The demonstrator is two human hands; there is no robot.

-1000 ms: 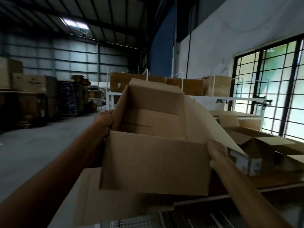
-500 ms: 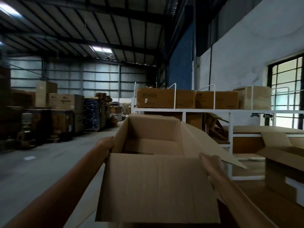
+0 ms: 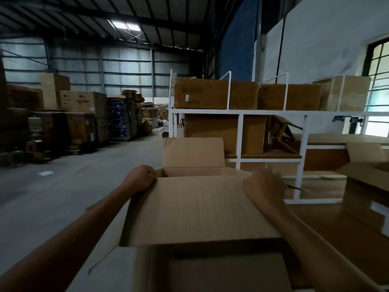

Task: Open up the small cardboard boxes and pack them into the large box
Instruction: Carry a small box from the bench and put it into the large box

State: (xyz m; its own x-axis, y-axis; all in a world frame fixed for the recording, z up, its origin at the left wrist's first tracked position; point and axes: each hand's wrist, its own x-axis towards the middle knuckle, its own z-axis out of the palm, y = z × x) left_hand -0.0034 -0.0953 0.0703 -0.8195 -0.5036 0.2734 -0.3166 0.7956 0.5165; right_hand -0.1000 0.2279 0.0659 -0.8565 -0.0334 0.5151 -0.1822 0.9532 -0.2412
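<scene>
I hold an opened small cardboard box [image 3: 200, 209] in front of me, its far flap standing up and its near wall facing me. My left hand [image 3: 140, 178] grips its left top edge with curled fingers. On the right top edge, my right hand [image 3: 263, 186] grips the box. The box's lower part sits inside the open top of a large cardboard box [image 3: 143, 270] at the bottom of the view, whose left flap folds outward. The small box's inside is mostly hidden.
A brown table [image 3: 347, 224] lies to the right with another open cardboard box [image 3: 370, 173] on it. A white metal rack [image 3: 240, 131] holding cartons stands behind. Stacked cartons [image 3: 82, 114] line the far left across a grey concrete floor [image 3: 52, 197].
The small box has come down and tipped more level, its lower part now inside the large box. My hands moved down with it, and my view has dipped toward the large box.
</scene>
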